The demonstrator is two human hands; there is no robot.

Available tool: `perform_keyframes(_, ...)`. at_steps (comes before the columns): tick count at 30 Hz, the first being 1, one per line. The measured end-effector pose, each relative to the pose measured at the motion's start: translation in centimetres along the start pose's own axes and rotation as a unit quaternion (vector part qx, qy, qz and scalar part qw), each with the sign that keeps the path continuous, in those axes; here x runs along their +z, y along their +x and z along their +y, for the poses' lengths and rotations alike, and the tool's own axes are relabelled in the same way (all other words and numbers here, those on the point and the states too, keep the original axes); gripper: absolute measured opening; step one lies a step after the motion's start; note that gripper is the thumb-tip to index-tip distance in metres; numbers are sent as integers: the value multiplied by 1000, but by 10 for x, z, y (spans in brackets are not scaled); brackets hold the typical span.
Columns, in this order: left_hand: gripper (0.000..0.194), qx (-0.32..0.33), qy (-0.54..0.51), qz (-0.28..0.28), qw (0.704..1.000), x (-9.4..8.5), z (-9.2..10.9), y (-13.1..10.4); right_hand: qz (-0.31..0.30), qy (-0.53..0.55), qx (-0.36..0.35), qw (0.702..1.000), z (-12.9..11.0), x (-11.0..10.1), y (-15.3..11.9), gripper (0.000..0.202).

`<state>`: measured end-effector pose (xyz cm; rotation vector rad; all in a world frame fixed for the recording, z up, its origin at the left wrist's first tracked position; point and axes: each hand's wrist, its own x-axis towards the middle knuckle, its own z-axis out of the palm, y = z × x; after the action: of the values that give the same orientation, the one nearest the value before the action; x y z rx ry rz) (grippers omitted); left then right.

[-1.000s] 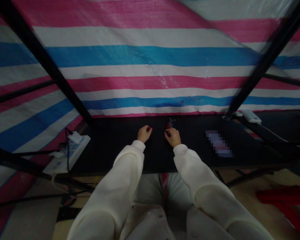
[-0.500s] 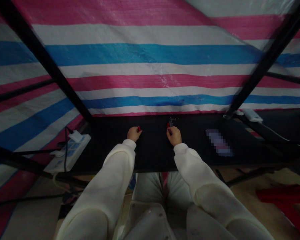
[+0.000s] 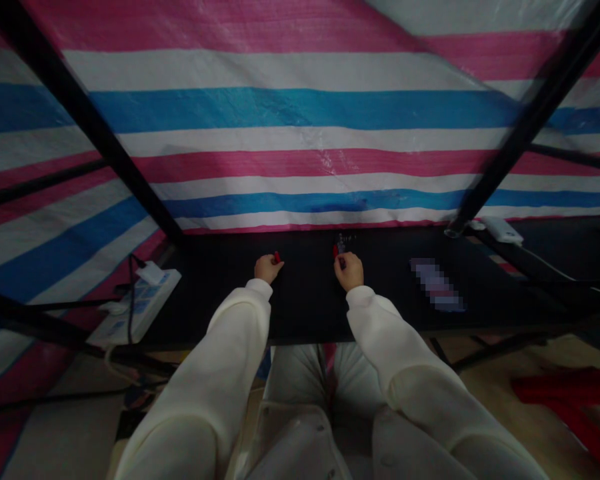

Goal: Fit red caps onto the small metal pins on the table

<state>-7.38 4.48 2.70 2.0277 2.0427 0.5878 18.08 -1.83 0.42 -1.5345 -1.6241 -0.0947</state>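
Observation:
My left hand is closed on a small red piece, whose end sticks up past the thumb; its kind is too small to make out. To the right, my right hand rests at the black tabletop with its fingers pinched together. Beside its fingertips lies another small red object, partly hidden by the hand. Just beyond the fingers is a little cluster of small grey or clear bits. Whatever the right fingers pinch is hidden.
On the left stands a white power strip with plugs and cords. A blurred-out phone-like object lies to the right. Farther right is a white device with a cable. Black frame posts and striped sheeting bound the table.
The right fingers have shifted very slightly by the small red object. My left hand keeps its place with the red piece.

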Motion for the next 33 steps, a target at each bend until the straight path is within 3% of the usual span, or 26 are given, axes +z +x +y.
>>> perform_keyframes(6, 47, -38, 88, 16, 995, -21, 17, -15, 46, 10, 33, 998, 3, 2, -2, 18)
perform_keyframes(8, 48, -18, 90, 14, 996, -25, 28, -24, 55, 13, 51, 997, 3, 2, -2, 18)
perform_keyframes(11, 34, 97, 35, -12, 995, -21, 50, -40, 62, 9, 81, 995, 3, 2, -1, 19)
perform_keyframes(15, 30, 297, -42, -14, 954, 3, 85, -58, 49, -2, 123, 991, 6, 3, -1, 19)
perform_keyframes(18, 38, 360, -87, -6, 929, 24, 107, -65, 45, -4, 150, 988, 10, 7, -1, 21)
perform_keyframes(25, 52, 295, -32, 60, 953, 55, 130, -55, 39, 1, 183, 982, 19, 12, 0, 24)
perform_keyframes(33, 27, 281, 19, 72, 957, 62, 135, -45, 13, -28, 172, 985, 18, 16, 3, 23)
